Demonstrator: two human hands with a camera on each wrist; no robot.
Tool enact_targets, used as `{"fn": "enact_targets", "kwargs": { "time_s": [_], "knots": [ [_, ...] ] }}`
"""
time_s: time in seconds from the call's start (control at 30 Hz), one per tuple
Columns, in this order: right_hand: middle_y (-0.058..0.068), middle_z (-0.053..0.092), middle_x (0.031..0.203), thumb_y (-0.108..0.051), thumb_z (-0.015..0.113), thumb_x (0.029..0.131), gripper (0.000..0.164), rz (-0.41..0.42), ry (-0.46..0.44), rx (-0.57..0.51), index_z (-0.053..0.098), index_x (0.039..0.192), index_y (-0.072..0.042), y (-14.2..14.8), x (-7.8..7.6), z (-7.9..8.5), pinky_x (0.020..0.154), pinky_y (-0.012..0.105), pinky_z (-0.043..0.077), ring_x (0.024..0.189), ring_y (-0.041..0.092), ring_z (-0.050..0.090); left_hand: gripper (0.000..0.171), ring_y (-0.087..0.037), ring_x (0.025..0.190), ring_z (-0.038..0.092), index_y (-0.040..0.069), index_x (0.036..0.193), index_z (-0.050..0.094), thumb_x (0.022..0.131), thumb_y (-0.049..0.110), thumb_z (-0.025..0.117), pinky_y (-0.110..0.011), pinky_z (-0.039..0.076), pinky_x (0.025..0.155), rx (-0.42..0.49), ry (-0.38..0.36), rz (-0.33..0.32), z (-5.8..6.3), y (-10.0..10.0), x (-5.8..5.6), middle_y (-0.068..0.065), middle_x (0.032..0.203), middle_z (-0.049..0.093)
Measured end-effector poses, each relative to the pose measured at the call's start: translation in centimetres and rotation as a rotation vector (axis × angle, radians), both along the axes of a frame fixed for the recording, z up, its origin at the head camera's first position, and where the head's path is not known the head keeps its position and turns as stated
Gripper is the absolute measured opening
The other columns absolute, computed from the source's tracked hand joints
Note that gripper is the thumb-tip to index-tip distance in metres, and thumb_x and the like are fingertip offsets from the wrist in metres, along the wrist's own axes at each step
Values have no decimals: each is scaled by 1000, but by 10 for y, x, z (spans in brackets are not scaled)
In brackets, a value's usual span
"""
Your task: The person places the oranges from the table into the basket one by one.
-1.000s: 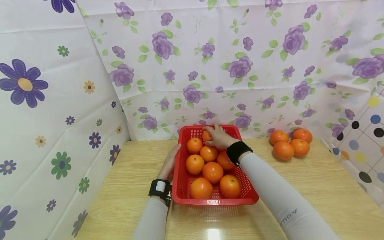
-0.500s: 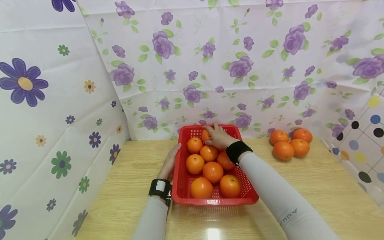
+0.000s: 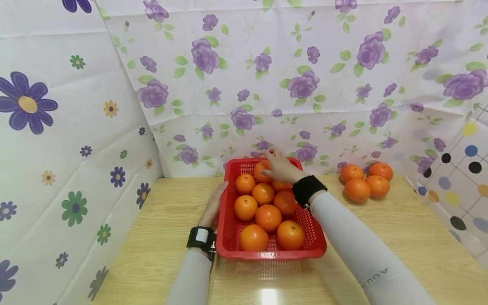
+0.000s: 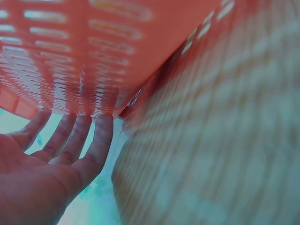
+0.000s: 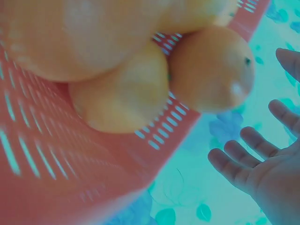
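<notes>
Right hand (image 3: 283,166) with its fingers spread and nothing in its hold: in the head view it reaches over the far side of a red basket (image 3: 272,255), above the far orange (image 3: 260,171), which lies against the far wall. Nine oranges show in the basket, one of them partly hidden by that hand, with the largest-looking two at the near end. The left hand (image 3: 214,203) rests along the outside of the basket's left wall. Each wrist wears a black band, and pale grey sleeves cover both arms. The basket stands on a wooden table (image 3: 167,241), near a flowered cloth (image 3: 244,63) at the far edge. Well to the right, at the far side of the table, four more oranges (image 3: 357,190) sit in a close cluster. In the left wrist view, the left hand's fingers are extended and slightly bent, their tips at the slotted wall of the basket without curling round it; the table is blurred at right. In the right wrist view, a gap separates the right hand's loosely spread fingers from the nearest orange, and the flowered cloth lies behind them.
</notes>
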State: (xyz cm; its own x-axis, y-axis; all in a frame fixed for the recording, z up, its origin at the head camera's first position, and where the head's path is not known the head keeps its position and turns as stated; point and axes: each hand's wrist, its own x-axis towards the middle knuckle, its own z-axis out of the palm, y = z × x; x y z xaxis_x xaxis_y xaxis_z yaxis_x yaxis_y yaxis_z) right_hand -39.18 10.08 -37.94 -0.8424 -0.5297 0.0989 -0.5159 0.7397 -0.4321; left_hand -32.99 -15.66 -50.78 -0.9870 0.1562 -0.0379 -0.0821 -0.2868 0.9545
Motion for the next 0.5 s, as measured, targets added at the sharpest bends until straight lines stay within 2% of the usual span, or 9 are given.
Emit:
{"fn": "enact_targets", "kwargs": {
  "time_s": [0.27,0.33,0.4,0.5],
  "knots": [
    [29,29,151,-23,65,105,60,-40,-35,-130,38,156,-8,22,4,22,112,63,39,138,48,37,65,-32,140,50,18,157,41,105,56,52,-45,52,105,13,-9,-5,2,2,2,-10,153,52],
    [29,30,150,-23,65,105,59,-43,-30,-159,38,156,-8,30,4,26,112,64,39,137,47,37,65,-32,140,50,18,158,40,106,55,52,-46,51,106,30,-10,-14,2,2,3,-10,153,51],
    [29,30,150,-22,65,105,59,-57,-32,-192,38,156,-8,39,5,29,110,64,40,130,47,44,65,-32,141,49,17,159,39,106,54,51,-46,50,108,41,-7,-23,2,2,3,-9,154,50],
    [30,29,151,-21,65,105,59,-73,-13,-229,38,155,-7,51,6,32,111,65,38,131,48,42,66,-32,142,48,17,159,37,107,54,50,-46,49,109,46,2,-31,2,2,3,-10,155,49]
  ]
}}
